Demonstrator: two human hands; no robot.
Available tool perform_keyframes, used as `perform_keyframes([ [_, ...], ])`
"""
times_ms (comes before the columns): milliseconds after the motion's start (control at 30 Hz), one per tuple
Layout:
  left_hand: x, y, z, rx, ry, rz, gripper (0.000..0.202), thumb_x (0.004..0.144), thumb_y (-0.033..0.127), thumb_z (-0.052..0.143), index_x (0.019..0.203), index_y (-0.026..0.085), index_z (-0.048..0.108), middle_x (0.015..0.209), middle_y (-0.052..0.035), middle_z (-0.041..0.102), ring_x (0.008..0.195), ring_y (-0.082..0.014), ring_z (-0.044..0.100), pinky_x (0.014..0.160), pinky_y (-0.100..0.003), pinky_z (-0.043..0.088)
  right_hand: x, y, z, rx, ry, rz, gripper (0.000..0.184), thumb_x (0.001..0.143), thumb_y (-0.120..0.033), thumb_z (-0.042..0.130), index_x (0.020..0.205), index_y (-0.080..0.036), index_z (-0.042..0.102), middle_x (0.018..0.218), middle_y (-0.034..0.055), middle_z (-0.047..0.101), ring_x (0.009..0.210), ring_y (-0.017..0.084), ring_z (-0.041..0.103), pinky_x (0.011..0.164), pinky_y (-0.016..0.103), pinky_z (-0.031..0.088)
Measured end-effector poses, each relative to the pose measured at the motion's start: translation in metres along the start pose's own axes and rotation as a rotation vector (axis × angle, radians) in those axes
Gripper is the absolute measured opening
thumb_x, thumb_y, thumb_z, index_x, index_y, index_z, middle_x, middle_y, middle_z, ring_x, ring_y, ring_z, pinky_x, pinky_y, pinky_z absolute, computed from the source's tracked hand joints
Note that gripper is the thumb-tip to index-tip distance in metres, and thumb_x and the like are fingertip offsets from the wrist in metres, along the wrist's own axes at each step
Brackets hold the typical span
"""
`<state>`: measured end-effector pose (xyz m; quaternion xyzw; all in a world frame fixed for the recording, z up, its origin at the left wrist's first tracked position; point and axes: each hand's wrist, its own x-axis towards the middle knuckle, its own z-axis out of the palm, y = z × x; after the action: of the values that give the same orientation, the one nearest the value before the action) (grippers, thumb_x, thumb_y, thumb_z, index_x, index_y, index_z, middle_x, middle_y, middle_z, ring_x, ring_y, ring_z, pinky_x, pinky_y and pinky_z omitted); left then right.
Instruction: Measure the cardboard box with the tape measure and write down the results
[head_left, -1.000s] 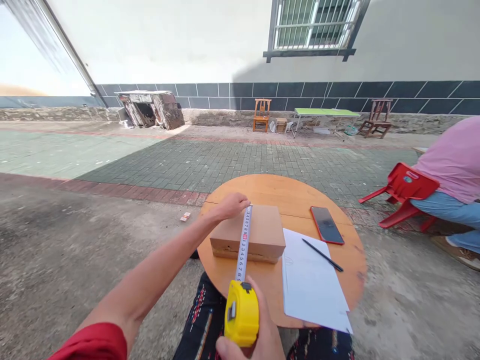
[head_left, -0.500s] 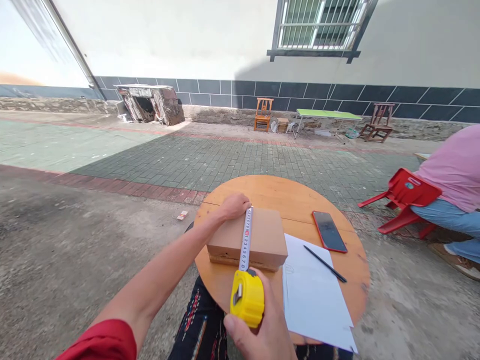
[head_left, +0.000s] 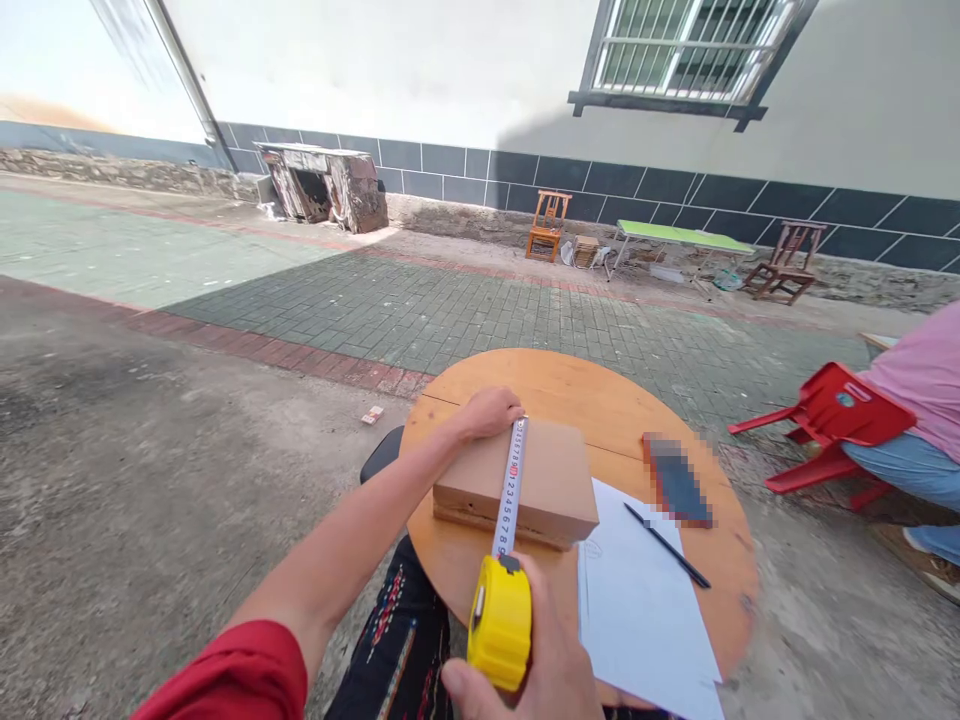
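Observation:
A brown cardboard box lies on the round wooden table. Across its top runs the silver blade of a tape measure, its yellow case hanging just off the near side of the box. My right hand is wrapped round that case from the right and below. At the far edge of the box, my left hand pinches the blade's tip, the fingertips partly hidden behind the edge. White paper sheets lie right of the box, with a black pen across them.
A phone, blurred by pixels, lies on the table's right side. To the right a person in pink sits on a red chair. Against the wall stand wooden chairs and a green folding table.
The view has tilted and swung slightly left. The tape measure's case has come a little nearer to me, with slightly more blade showing. My left hand stays at the box's far edge.

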<state>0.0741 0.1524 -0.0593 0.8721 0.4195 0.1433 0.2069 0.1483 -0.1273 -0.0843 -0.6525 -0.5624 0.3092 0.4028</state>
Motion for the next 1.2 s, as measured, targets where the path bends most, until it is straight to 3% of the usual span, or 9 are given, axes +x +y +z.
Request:
perform_keyframes([
  [300, 0.004, 0.002, -0.002, -0.015, -0.02, -0.044, 0.028, 0.093, 0.04, 0.055, 0.104, 0.014, 0.06, 0.098, -0.0046, 0.063, 0.083, -0.0157, 0.062, 0.075, -0.035, 0.053, 0.001, -0.004, -0.003, -0.074, 0.016, -0.021, 0.073, 0.063, -0.041, 0.074, 0.13, -0.027, 0.048, 0.094, 0.0014, 0.074, 0.078, 0.027, 0.071, 0.066, 0.03, 0.057],
  [433, -0.003, 0.012, -0.019, -0.015, 0.027, -0.035, 0.023, 0.092, 0.035, 0.055, 0.089, 0.013, 0.062, 0.083, -0.0025, 0.062, 0.072, -0.0136, 0.058, 0.069, -0.03, 0.049, -0.002, -0.001, -0.006, -0.131, 0.093, -0.044, 0.071, 0.065, -0.031, 0.071, 0.132, -0.027, 0.049, 0.105, 0.0037, 0.072, 0.09, 0.03, 0.07, 0.078, 0.035, 0.058],
  [533, -0.033, 0.036, -0.035, -0.025, 0.138, -0.004, 0.029, 0.093, 0.028, 0.044, 0.073, 0.015, 0.06, 0.073, -0.0032, 0.059, 0.069, -0.0145, 0.052, 0.066, -0.028, 0.041, -0.006, 0.009, -0.01, -0.199, 0.161, -0.119, 0.076, 0.069, -0.024, 0.065, 0.141, -0.025, 0.04, 0.123, 0.009, 0.065, 0.108, 0.034, 0.065, 0.09, 0.043, 0.055],
  [633, -0.087, 0.068, -0.037, -0.042, 0.242, 0.029, 0.029, 0.095, 0.029, 0.039, 0.081, 0.017, 0.061, 0.082, -0.0044, 0.06, 0.079, -0.0172, 0.053, 0.071, -0.028, 0.039, -0.011, 0.023, -0.017, -0.236, 0.204, -0.23, 0.075, 0.075, -0.019, 0.058, 0.145, -0.022, 0.034, 0.138, 0.0112, 0.055, 0.123, 0.035, 0.055, 0.1, 0.047, 0.048],
  [767, -0.162, 0.087, -0.012, -0.212, 0.179, 0.134, 0.029, 0.095, 0.036, 0.043, 0.088, 0.021, 0.066, 0.085, -0.0035, 0.061, 0.084, -0.0175, 0.055, 0.076, -0.028, 0.04, -0.015, 0.029, -0.034, -0.233, 0.211, -0.288, 0.07, 0.08, -0.019, 0.053, 0.146, -0.021, 0.029, 0.143, 0.0109, 0.05, 0.13, 0.03, 0.049, 0.106, 0.044, 0.044],
  [867, -0.201, 0.071, 0.017, -0.379, 0.325, -0.071, 0.03, 0.095, 0.04, 0.043, 0.099, 0.022, 0.066, 0.092, -0.0048, 0.065, 0.088, -0.0188, 0.058, 0.078, -0.028, 0.043, -0.002, 0.019, -0.053, -0.282, 0.141, -0.316, 0.066, 0.083, -0.023, 0.054, 0.145, -0.02, 0.03, 0.14, 0.0119, 0.052, 0.128, 0.029, 0.051, 0.104, 0.042, 0.045],
  [1000, -0.233, 0.044, 0.057, -0.539, 0.443, -0.305, 0.033, 0.091, 0.047, 0.047, 0.094, 0.022, 0.068, 0.093, -0.005, 0.068, 0.09, -0.0217, 0.06, 0.076, -0.029, 0.047, 0.049, -0.004, -0.069, -0.412, 0.015, -0.443, 0.066, 0.083, -0.024, 0.057, 0.144, -0.021, 0.032, 0.137, 0.012, 0.052, 0.124, 0.028, 0.051, 0.103, 0.044, 0.043],
  [1200, -0.254, 0.037, 0.095, -0.618, 0.396, -0.367, 0.039, 0.088, 0.053, 0.047, 0.086, 0.022, 0.071, 0.082, -0.0052, 0.067, 0.077, -0.0222, 0.063, 0.069, -0.031, 0.05, 0.134, -0.023, -0.058, -0.696, -0.175, -0.507, 0.064, 0.078, -0.027, 0.066, 0.138, -0.016, 0.044, 0.131, 0.0148, 0.055, 0.118, 0.03, 0.05, 0.101, 0.045, 0.038],
])
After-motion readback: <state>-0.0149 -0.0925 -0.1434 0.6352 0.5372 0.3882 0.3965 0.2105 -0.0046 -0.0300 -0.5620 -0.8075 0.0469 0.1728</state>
